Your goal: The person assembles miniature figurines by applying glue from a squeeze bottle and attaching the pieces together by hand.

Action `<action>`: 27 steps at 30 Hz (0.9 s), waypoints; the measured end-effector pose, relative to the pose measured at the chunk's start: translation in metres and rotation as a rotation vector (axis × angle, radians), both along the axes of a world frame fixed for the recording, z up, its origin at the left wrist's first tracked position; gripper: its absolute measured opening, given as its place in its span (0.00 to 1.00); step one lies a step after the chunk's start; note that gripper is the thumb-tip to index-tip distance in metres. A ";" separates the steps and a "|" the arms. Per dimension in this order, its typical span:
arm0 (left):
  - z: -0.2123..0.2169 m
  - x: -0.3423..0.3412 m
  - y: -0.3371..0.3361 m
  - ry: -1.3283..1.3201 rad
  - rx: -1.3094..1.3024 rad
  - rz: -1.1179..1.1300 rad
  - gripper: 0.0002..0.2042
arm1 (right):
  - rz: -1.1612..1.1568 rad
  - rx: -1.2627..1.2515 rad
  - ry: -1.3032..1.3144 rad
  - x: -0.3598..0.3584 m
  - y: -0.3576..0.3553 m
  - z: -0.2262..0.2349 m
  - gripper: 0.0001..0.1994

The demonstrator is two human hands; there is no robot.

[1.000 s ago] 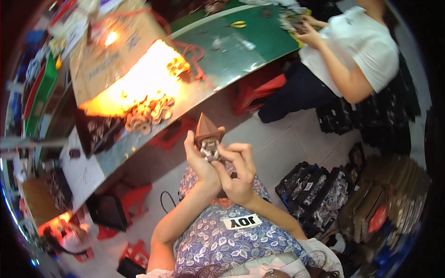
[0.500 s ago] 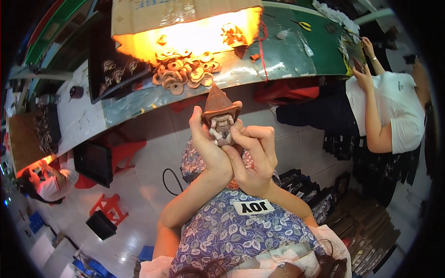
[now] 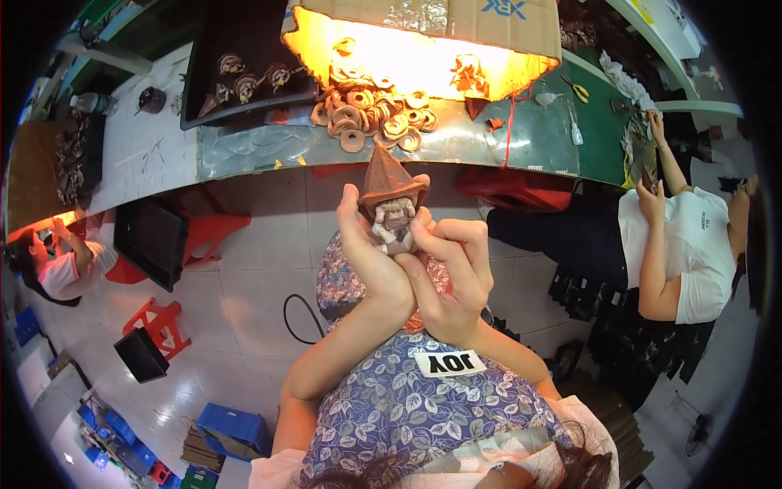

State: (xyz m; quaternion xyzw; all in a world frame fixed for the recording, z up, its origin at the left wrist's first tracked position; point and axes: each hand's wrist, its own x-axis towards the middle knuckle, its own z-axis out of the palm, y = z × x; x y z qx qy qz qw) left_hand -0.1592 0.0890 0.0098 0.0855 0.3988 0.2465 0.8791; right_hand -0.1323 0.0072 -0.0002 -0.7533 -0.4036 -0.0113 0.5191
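Note:
Between my two hands, above my lap, is a small figurine point(image 3: 395, 223) with a pale, ridged body under a brown pointed hat point(image 3: 386, 175). My left hand point(image 3: 371, 259) is wrapped around its left and back sides, thumb upright beside the hat. With bent fingers, my right hand point(image 3: 453, 275) pinches the lower right side of the body. My wrists nearly touch below it. The figurine stands upright, hat tip up; its back is hidden by my fingers.
On the bench point(image 3: 244, 155) ahead lies a pile of brown rings point(image 3: 358, 114), under a brightly lit cardboard box point(image 3: 432, 18). A black tray point(image 3: 204, 81) holds several small figures. Pliers point(image 3: 578, 90) lie farther right. A person point(image 3: 680, 244) sits at right, another point(image 3: 69, 261) at far left.
My view has shifted, so the bench, box and people sit at different places in the picture. Both hands keep nearly the same hold on the figurine.

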 end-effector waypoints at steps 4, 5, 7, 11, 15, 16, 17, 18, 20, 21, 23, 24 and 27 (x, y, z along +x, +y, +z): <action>-0.007 -0.005 0.004 -0.025 -0.041 0.070 0.31 | 0.018 0.039 0.075 -0.005 0.005 -0.003 0.19; -0.009 -0.007 0.006 -0.046 -0.045 0.072 0.30 | 0.025 0.028 0.093 -0.005 0.007 -0.003 0.18; -0.007 -0.009 0.008 -0.012 -0.023 0.087 0.30 | 0.039 0.011 0.117 -0.007 0.009 -0.004 0.18; -0.007 -0.011 0.015 0.044 -0.007 0.151 0.30 | 0.094 0.011 0.132 -0.006 0.018 -0.003 0.18; -0.001 -0.016 0.019 0.044 0.028 0.179 0.30 | 0.152 0.011 0.118 -0.007 0.024 0.001 0.18; 0.000 -0.017 0.020 0.048 0.037 0.183 0.30 | 0.158 0.013 0.117 -0.007 0.025 0.001 0.18; -0.001 -0.017 0.021 0.050 0.048 0.189 0.30 | 0.174 0.008 0.113 -0.006 0.025 -0.001 0.19; -0.001 -0.017 0.022 0.045 0.053 0.195 0.30 | 0.189 0.003 0.108 -0.005 0.026 -0.002 0.19; -0.003 -0.020 0.020 0.073 0.043 0.185 0.31 | 0.201 -0.015 0.106 -0.006 0.025 -0.001 0.20; -0.003 -0.021 0.019 0.073 0.044 0.190 0.31 | 0.206 -0.040 0.109 -0.007 0.023 0.000 0.20; -0.006 -0.020 0.020 0.059 -0.036 0.228 0.29 | 0.233 -0.037 0.155 -0.005 0.023 0.004 0.22; -0.008 -0.020 0.020 0.052 -0.076 0.245 0.29 | 0.255 -0.035 0.203 -0.004 0.022 0.005 0.23; -0.014 -0.023 0.024 -0.081 -0.138 0.189 0.29 | 0.221 0.055 0.264 -0.002 0.022 0.004 0.26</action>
